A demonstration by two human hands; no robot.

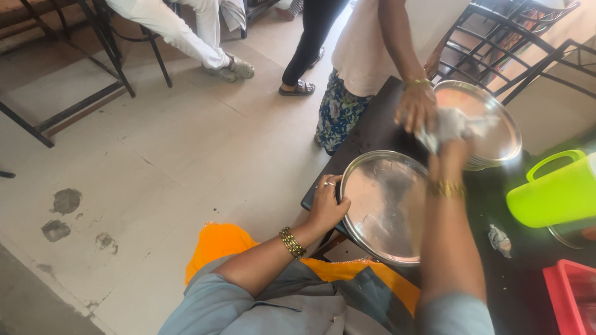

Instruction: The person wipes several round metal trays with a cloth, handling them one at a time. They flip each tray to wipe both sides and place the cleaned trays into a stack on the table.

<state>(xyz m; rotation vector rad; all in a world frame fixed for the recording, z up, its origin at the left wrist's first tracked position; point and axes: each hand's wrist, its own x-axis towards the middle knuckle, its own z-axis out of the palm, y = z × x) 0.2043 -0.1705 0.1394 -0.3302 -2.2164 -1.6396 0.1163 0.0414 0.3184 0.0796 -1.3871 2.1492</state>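
My left hand (326,205) grips the left rim of a round steel plate (379,205) that lies on the dark table (372,130). My right hand (452,146) reaches across that plate and is closed on a crumpled white cloth (450,124). Another person's hand (415,107) with a gold bangle touches the same cloth from the far side. Behind the cloth lies a second steel plate (493,124) on a stack.
A bright green plastic jug (555,192) stands at the right, a red crate (571,294) at the lower right, and a crumpled scrap (500,241) lies between them. Other people stand on the tiled floor (155,167). Black metal chairs (515,43) sit behind.
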